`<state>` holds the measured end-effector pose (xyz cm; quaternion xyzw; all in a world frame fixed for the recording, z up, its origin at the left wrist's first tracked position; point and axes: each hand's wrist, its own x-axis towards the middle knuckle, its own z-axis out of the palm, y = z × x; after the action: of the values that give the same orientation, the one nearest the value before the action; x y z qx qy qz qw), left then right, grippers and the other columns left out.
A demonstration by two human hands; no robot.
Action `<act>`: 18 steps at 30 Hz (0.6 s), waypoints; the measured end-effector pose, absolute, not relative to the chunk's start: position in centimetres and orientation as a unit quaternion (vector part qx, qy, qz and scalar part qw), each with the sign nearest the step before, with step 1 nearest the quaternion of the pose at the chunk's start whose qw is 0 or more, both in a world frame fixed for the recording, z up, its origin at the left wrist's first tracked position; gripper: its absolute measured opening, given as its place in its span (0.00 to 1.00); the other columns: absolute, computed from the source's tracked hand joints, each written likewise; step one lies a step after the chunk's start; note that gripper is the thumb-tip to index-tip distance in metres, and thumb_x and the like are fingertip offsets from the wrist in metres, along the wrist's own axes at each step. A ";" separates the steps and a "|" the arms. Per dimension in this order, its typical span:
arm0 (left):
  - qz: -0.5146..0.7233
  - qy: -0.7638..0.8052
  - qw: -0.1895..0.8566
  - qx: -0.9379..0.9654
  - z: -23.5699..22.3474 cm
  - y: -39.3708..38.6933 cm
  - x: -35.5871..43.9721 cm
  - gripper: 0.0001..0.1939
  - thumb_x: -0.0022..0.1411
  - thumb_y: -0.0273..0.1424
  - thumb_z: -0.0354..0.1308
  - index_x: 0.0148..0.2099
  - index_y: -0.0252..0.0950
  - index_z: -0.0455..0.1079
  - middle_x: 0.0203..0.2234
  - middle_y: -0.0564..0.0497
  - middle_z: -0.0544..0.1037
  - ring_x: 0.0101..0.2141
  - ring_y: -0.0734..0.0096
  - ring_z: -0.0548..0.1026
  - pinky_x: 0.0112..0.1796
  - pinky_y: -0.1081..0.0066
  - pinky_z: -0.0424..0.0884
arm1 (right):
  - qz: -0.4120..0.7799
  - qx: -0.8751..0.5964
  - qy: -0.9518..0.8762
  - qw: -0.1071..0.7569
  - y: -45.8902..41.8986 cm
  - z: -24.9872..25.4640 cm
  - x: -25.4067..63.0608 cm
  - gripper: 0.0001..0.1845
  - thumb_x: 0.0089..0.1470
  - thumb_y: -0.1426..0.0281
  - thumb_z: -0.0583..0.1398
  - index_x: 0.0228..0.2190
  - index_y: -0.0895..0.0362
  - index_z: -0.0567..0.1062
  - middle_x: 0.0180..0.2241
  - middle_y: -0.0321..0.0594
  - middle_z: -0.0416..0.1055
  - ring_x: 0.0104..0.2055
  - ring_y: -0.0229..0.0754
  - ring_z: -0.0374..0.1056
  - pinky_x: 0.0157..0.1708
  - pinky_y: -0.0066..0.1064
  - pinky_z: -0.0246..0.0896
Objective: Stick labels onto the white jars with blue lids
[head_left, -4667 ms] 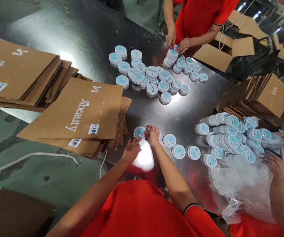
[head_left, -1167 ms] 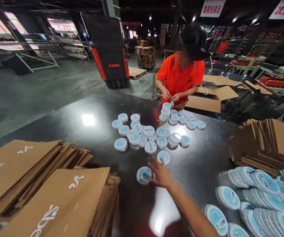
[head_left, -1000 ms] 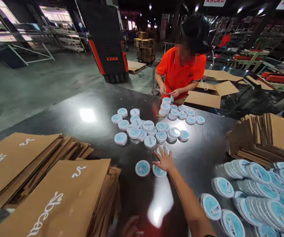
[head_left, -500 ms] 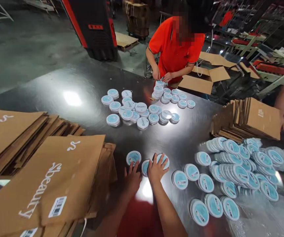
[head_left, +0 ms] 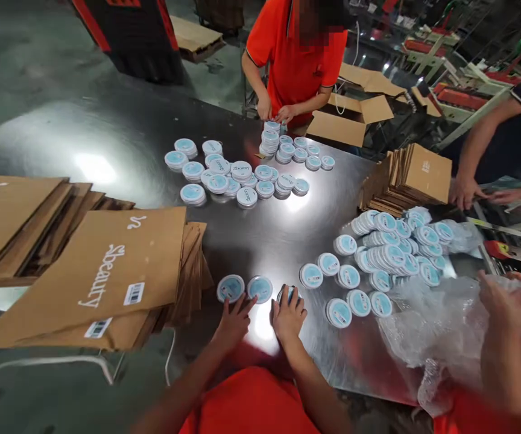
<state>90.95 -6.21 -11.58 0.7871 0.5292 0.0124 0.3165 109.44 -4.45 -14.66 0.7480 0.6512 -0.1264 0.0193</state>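
Observation:
Two flat round tins with pale blue labels lie side by side in front of me: a left tin (head_left: 230, 288) and a middle tin (head_left: 260, 289). My left hand (head_left: 232, 320) has its fingers stretched out, with fingertips touching the near edges of both. Just to the right, my right hand (head_left: 289, 318) is over a third tin (head_left: 286, 293), thumb on its left side and fingers across it. That tin is partly hidden by the fingers and rests on the metal table (head_left: 260, 256).
Stacked cardboard sheets (head_left: 129, 259) stand left. Many tins (head_left: 391, 256) are piled right, beside clear plastic (head_left: 427, 319) handled by a person. Further tins (head_left: 241, 171) sit ahead, near a co-worker in orange (head_left: 294, 60). Another person's hands are near folded cartons (head_left: 426, 175).
The view has shifted, bringing in a person's hands with clear plastic at right. The middle tin is closer to the left tin, and my left hand now touches it.

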 end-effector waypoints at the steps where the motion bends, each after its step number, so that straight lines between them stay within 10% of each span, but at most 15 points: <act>1: 0.015 0.530 0.326 0.783 -11.7 -6.2 91.0 0.15 0.54 0.14 0.56 0.36 0.38 0.78 0.68 0.49 0.59 0.68 0.35 0.52 0.61 0.23 0.40 | -0.122 0.748 0.652 0.018 -5.1 -14.5 109.7 0.31 0.66 0.61 0.48 0.67 0.56 0.59 0.67 0.63 0.53 0.61 0.70 0.57 0.51 0.64 0.58; 10: 0.106 0.535 0.389 0.743 -11.2 -6.0 91.2 0.10 0.53 0.16 0.61 0.29 0.36 0.75 0.66 0.46 0.65 0.67 0.40 0.57 0.64 0.29 0.38 | -0.190 0.743 0.642 -0.006 -4.0 -13.3 108.0 0.34 0.63 0.67 0.53 0.68 0.54 0.55 0.69 0.59 0.48 0.62 0.63 0.58 0.56 0.54 0.59; 18: 0.152 0.525 0.418 0.726 -10.4 -7.1 91.4 0.07 0.60 0.24 0.57 0.31 0.34 0.75 0.61 0.38 0.71 0.64 0.46 0.64 0.64 0.41 0.53 | -0.227 0.754 0.565 -0.246 -5.7 -12.8 114.6 0.29 0.58 0.73 0.47 0.59 0.65 0.65 0.62 0.60 0.60 0.65 0.57 0.55 0.64 0.54 0.50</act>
<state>91.37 -7.11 -10.38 0.7257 0.5250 0.1523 0.4179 114.65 -5.67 -12.77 0.7538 0.5652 -0.2272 -0.2465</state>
